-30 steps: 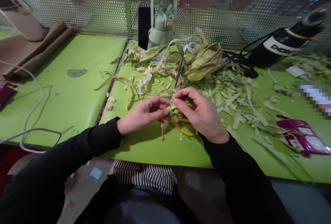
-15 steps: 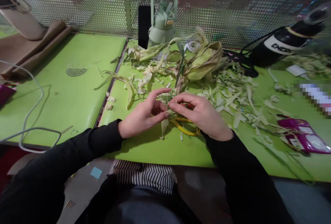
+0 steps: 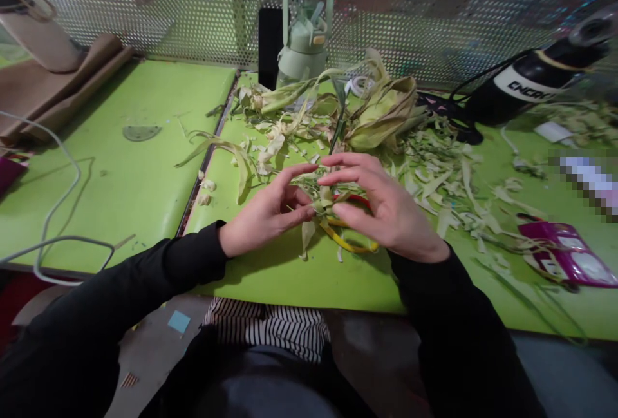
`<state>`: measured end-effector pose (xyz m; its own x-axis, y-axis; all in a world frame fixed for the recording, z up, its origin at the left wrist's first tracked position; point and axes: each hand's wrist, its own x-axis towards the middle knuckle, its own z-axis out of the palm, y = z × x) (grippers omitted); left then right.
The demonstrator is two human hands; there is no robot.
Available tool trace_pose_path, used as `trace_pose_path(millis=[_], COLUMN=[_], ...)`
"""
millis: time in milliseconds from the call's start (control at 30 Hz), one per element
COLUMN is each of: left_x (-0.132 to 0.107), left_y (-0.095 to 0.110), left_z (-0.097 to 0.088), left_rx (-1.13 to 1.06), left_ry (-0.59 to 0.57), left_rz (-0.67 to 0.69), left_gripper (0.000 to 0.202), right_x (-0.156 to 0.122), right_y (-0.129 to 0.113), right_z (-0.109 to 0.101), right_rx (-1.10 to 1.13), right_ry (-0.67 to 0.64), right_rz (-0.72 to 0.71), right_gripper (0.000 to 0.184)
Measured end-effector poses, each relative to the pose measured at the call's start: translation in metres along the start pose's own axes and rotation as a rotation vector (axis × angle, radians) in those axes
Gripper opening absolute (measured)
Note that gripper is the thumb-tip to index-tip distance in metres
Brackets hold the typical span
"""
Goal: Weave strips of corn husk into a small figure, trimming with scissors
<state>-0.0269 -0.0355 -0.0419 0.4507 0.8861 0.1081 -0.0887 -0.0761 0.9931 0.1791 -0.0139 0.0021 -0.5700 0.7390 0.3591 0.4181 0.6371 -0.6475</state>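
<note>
I'm looking in remotely on what seems a shared craft workroom: green tabletops [image 3: 188, 99] side by side, a perforated screen [image 3: 207, 25] behind, husk scraps [image 3: 437, 187] strewn about.

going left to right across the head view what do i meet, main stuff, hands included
Pale bottle → half-round piece → left hand → right hand → black bottle with a white label.
</note>
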Motion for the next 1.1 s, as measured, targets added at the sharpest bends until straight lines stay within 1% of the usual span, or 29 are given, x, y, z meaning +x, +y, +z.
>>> trace_pose_path(millis=[67,100,167,233,267,333,467,567,667,733,800,867,900,967,1100], left_x=[0.000,-0.001,-0.001,-0.001,-0.001,-0.002,-0.003,-0.004,-0.004,-0.003,-0.001,0.000,0.000,0.001,0.001], left_y=[-0.001,-0.002,-0.003,-0.002,-0.002,-0.001,0.001,0.002,0.003,0.002,0.003,0.004,0.005,0.008,0.014], left_z=[-0.001,-0.001,-0.001,0.000,0.000,0.001,0.002,0.002,0.001,-0.001,-0.004,-0.007,-0.009,-0.013,-0.019], left_rx=[0.054,0.079,0.132,0.184,0.208,0.242,0.229,0.148,0.024,-0.101,-0.253,-0.393,-0.448,-0.530,-0.591], left_ry=[0.006,0.005,0.008,0.010,0.007,-0.009,-0.066,-0.127,-0.191,-0.240,-0.311,-0.371,-0.377,-0.328,-0.118], left_rz=[0.018,0.025,0.028,0.025,0.024,0.023,0.018,0.025,0.023,-0.022,-0.103,-0.175,-0.195,-0.199,-0.143], left_gripper=[0.058,0.059,0.060,0.062,0.063,0.065,0.067,0.064,0.057,0.049,0.039,0.029,0.027,0.026,0.031], right_x=[0.001,0.002,0.002,0.002,0.002,0.001,0.000,0.001,0.004,0.006,0.008,0.010,0.010,0.011,0.010], right_y=[0.001,0.002,0.003,0.003,0.003,0.001,0.002,0.007,0.014,0.018,0.021,0.023,0.024,0.025,0.031], right_z=[0.002,0.004,0.008,0.012,0.013,0.013,0.013,0.012,0.009,0.006,0.002,-0.002,-0.004,-0.009,-0.023], right_rx=[-0.124,-0.162,-0.184,-0.157,-0.133,-0.074,0.146,0.336,0.465,0.524,0.555,0.544,0.518,0.426,0.186], right_ry=[-0.074,-0.090,-0.069,-0.002,0.040,0.112,0.229,0.347,0.452,0.492,0.527,0.592,0.623,0.714,0.895], right_rz=[-0.060,-0.073,-0.080,-0.062,-0.044,0.015,0.211,0.336,0.403,0.434,0.447,0.432,0.422,0.381,0.251], right_gripper=[0.029,0.029,0.022,0.008,0.006,0.008,0.011,0.018,0.024,0.027,0.028,0.029,0.029,0.025,0.015])
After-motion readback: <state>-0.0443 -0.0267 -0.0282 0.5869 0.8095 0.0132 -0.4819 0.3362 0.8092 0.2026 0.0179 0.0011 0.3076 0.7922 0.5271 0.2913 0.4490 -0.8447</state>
